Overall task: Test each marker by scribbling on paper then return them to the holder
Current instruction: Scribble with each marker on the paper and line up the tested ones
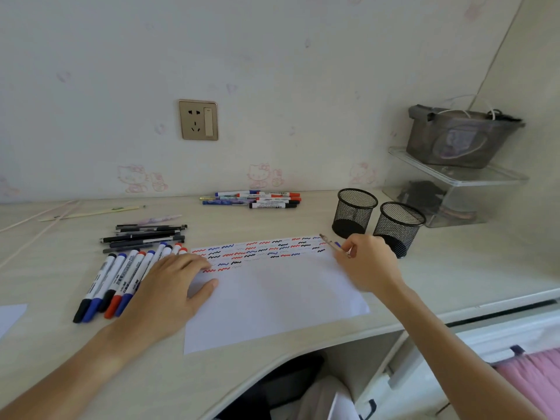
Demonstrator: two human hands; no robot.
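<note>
Holding a thin pen (335, 245), the right hand (368, 262) pinches it near the middle with curled fingers. The pen tip points up and to the left, over the top right corner of the paper (272, 301). The pen is blurry, so I cannot tell if the tip touches the paper.

The left hand (169, 286) lies flat with straight fingers. It presses on the left edge of the paper and holds it in place. It also covers part of the row of markers (112, 286) that lie side by side, just left of the paper.

The top of the paper is full of little red, blue and black wiggly lines. The rest is white.

Two black mesh holders (354, 212) stand near the right hand, just past the paper. They touch or almost touch each other. I see no pens standing in them.

A pile of dark pens (145, 236) lies behind the markers. More markers (260, 198) lie far back by the wall.

The pen looks light, stiff and smooth, so it could slip. I think a pinch near the tip is best for scribbling. The paper is thin and floppy and would slide if no hand pressed it. The holders look light too, so a pen dropped in hard could tip one.
</note>
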